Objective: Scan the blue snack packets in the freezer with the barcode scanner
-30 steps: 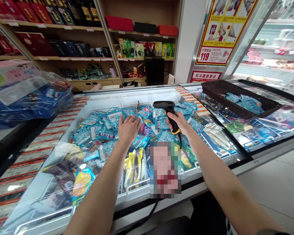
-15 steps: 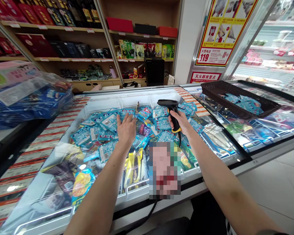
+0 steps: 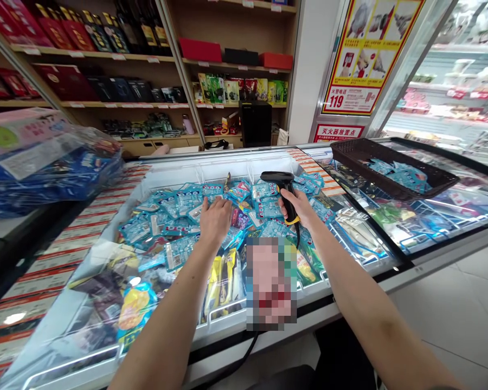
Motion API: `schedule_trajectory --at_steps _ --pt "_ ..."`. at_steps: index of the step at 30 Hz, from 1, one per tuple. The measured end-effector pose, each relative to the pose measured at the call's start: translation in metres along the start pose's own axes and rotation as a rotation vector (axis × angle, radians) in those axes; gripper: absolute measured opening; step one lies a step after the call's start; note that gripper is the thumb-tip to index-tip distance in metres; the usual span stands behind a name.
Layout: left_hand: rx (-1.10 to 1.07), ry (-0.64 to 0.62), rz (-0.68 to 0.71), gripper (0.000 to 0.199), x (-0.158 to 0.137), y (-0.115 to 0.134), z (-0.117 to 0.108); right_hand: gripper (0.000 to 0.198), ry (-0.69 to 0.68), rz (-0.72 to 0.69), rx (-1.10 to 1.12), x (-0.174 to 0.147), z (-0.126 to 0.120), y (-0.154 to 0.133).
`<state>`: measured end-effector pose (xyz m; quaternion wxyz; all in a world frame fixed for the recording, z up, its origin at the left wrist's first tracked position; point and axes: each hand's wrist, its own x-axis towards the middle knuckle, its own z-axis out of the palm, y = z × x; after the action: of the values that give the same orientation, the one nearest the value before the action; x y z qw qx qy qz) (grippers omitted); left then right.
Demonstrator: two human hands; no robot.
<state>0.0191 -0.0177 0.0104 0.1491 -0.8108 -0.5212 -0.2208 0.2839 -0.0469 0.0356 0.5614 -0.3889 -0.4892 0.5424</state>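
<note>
My right hand (image 3: pixel 297 207) is wrapped round the grip of a black and yellow barcode scanner (image 3: pixel 277 177), its head pointing left above the freezer. Palm down, my left hand (image 3: pixel 216 218) rests on or just over a heap of small blue packets (image 3: pixel 179 252), fingers apart and reaching forward. I cannot tell if it touches them. The packets are spread across the open chest freezer (image 3: pixel 179 174). Yellow-wrapped sticks (image 3: pixel 214 281) stand in its front section. A pixelated patch hides part of the front edge.
At right, a brown basket (image 3: pixel 352 154) with several blue packets sits on the freezer top. Plastic-wrapped blue packs (image 3: pixel 61 168) lie at left. Shelves (image 3: pixel 146 105) with boxes and bottles stand behind. The scanner's cord (image 3: pixel 298 235) hangs below its grip.
My left hand has drawn slightly back and to the right over the packets, its fingers less spread. My right hand still holds the barcode scanner in nearly the same place. The view shifted slightly.
</note>
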Motion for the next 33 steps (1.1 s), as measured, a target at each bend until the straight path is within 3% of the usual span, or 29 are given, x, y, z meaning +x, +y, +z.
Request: schedule_trajectory --at_steps 8,20,27,30,33 --pt "0.008 0.061 0.023 0.04 -0.003 -0.001 0.004 0.043 0.115 -0.089 -0.06 0.007 -0.01 -0.009" --pt "0.023 0.058 0.035 0.04 -0.004 0.006 -0.005 0.041 0.233 -0.156 -0.172 0.015 -0.095 -0.058" --pt "0.123 0.056 0.046 0.043 -0.003 0.008 -0.007 0.039 0.307 -0.17 -0.19 -0.004 -0.143 -0.094" --pt "0.128 0.062 0.051 0.043 -0.003 0.009 -0.008 0.035 0.314 -0.178 -0.087 -0.011 -0.146 -0.098" --pt "0.104 0.071 0.063 0.043 -0.003 0.01 -0.009 0.036 0.252 -0.135 -0.033 -0.016 -0.129 -0.088"
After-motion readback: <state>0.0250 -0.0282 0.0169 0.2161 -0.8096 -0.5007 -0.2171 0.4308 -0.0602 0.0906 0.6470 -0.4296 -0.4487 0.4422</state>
